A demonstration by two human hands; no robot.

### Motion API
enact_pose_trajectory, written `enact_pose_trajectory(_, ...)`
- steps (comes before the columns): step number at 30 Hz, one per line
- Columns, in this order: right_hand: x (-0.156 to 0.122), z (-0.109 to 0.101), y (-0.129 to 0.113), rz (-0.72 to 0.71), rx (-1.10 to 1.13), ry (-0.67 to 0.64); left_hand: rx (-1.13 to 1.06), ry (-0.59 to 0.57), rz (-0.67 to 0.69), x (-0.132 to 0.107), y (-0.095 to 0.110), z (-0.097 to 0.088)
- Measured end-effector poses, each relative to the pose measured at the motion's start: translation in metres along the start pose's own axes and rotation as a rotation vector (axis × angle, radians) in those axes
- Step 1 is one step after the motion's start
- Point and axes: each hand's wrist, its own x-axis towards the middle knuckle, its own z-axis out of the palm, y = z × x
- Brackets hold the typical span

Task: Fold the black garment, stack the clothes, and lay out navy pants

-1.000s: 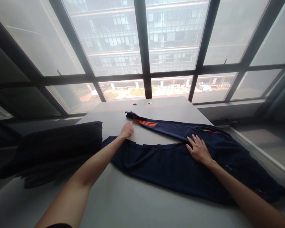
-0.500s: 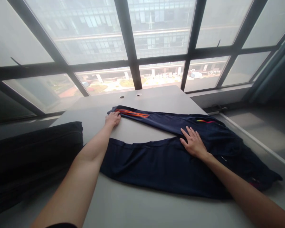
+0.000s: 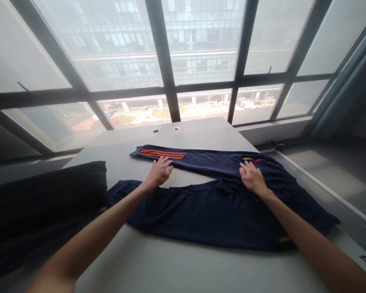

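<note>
Dark navy trousers (image 3: 219,207) with orange stripes near one cuff lie spread on the grey table (image 3: 177,268), the two legs pointing left and parted in a V. My left hand (image 3: 159,171) rests flat with fingers stretched out on the near edge of the far leg, just right of the orange stripes. My right hand (image 3: 252,177) lies flat, fingers apart, on the cloth where the two legs meet, near a small coloured mark.
A pile of black cloth (image 3: 39,203) lies at the table's left. Two round cable holes (image 3: 166,130) sit at the table's far edge. Large windows with dark frames (image 3: 164,65) stand behind; a curtain (image 3: 347,93) hangs at the right.
My left hand let go of the far leg's cuff and slid right along it, now lying flat. The far leg lies straighter. My right hand shifted a little farther up the cloth.
</note>
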Motion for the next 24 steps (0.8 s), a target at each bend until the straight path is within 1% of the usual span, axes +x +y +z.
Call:
enact_pose_trajectory(2,0.018,-0.002,0.008,0.048,-0.045,-0.031,-0.06,-0.019,0.165,-0.039,0.029,0.001)
enact_pose_trajectory(3,0.026,-0.001,0.011,0.063,-0.069,-0.055,-0.081,-0.029,0.24,-0.058,0.04,0.002)
enact_pose_trajectory(5,0.04,0.005,0.015,0.082,-0.107,-0.081,-0.102,-0.076,0.349,-0.093,0.054,0.004)
enact_pose_trajectory(6,0.046,0.008,0.016,0.086,-0.118,-0.081,-0.101,-0.097,0.359,-0.106,0.057,0.005)
enact_pose_trajectory(8,0.055,0.013,0.018,0.09,-0.118,-0.066,-0.093,-0.123,0.322,-0.124,0.057,0.006)
enact_pose_trajectory(11,0.06,0.013,0.016,0.079,-0.093,-0.054,-0.077,-0.104,0.235,-0.135,0.048,0.002)
enact_pose_trajectory(13,0.055,0.008,0.012,0.066,-0.081,-0.015,-0.059,-0.094,0.214,-0.14,0.041,-0.004)
enact_pose_trajectory(16,0.032,-0.002,-0.001,0.008,-0.105,0.096,-0.021,-0.111,0.19,-0.15,0.029,-0.01)
enact_pose_trajectory(18,0.003,-0.005,-0.01,-0.043,-0.144,0.143,0.0,-0.121,0.158,-0.157,0.017,-0.01)
enact_pose_trajectory(20,-0.034,-0.002,-0.014,-0.08,-0.191,0.158,0.0,-0.11,0.113,-0.162,0.001,-0.008)
enact_pose_trajectory(22,-0.073,0.004,-0.01,-0.118,-0.232,0.167,-0.019,-0.056,0.061,-0.164,-0.016,-0.007)
enact_pose_trajectory(24,-0.106,0.012,0.002,-0.167,-0.231,0.164,-0.032,0.016,0.004,-0.163,-0.033,-0.005)
